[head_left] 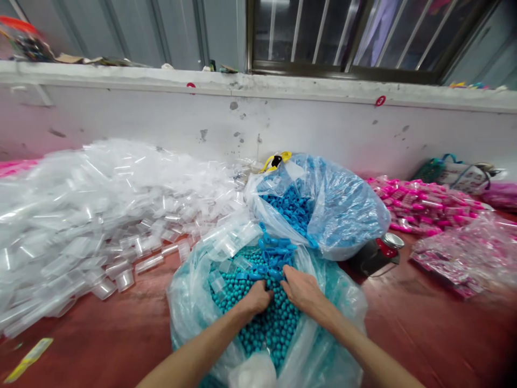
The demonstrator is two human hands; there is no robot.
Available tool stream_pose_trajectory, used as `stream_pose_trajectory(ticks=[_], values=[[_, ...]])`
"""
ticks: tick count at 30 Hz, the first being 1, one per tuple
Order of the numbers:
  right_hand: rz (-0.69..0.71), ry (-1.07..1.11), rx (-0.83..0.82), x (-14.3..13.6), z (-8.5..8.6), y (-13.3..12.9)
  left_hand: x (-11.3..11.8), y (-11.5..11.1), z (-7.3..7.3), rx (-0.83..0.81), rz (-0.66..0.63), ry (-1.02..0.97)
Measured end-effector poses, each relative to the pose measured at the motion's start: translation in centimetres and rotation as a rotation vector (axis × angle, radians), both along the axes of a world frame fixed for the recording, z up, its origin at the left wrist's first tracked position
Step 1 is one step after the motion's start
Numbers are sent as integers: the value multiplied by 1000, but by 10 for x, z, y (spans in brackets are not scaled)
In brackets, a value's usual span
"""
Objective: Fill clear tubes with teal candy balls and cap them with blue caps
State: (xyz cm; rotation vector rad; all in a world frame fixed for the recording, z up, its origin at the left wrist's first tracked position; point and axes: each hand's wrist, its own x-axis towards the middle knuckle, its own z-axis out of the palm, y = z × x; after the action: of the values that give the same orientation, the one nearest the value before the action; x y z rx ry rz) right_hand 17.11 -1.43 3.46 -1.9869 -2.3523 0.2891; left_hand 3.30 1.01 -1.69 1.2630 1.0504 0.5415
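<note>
In the head view, a clear plastic bag (pixel 189 291) lies open in front of me, full of small round teal beads (pixel 274 326). Blue plastic pieces (pixel 277 250), like small caps, are heaped on the beads at the far side, beside a few clear plastic cups (pixel 218 283). My left hand (pixel 257 298) is closed with curled fingers low over the beads; what it holds, if anything, is hidden. To its right, my right hand (pixel 302 290) has its fingertips closed at the near edge of the blue pieces, apparently on one of them.
A big pile of clear plastic cups (pixel 100 215) spreads on the left. Behind the beads stands another bag of blue pieces (pixel 347 210). To the right are a dark container with a metal lid (pixel 375 256), pink packed items (pixel 428 205) and clear wrappers (pixel 468 253). A wall (pixel 315 129) closes the back.
</note>
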Motion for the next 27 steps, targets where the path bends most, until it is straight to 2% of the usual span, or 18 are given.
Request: stream_pose_trajectory(ticks=[4, 6, 15, 21, 25, 27], values=[[-7, 243, -64, 17, -2, -5, -9, -1, 2, -199, -1, -177], [16, 288, -60, 20, -6, -6, -15, -3, 5, -256, 17, -236], [44, -126, 17, -8, -2, -6, -34, -13, 20, -319, 163, -379], [300, -118, 7, 1, 6, -17, -50, -20, 31, -257, 135, -410], [407, -202, 20, 2, -1, -18, -57, -22, 31, -267, 101, -351], [412, -222, 26, -4, -7, -13, -59, -23, 28, -287, 82, -319]])
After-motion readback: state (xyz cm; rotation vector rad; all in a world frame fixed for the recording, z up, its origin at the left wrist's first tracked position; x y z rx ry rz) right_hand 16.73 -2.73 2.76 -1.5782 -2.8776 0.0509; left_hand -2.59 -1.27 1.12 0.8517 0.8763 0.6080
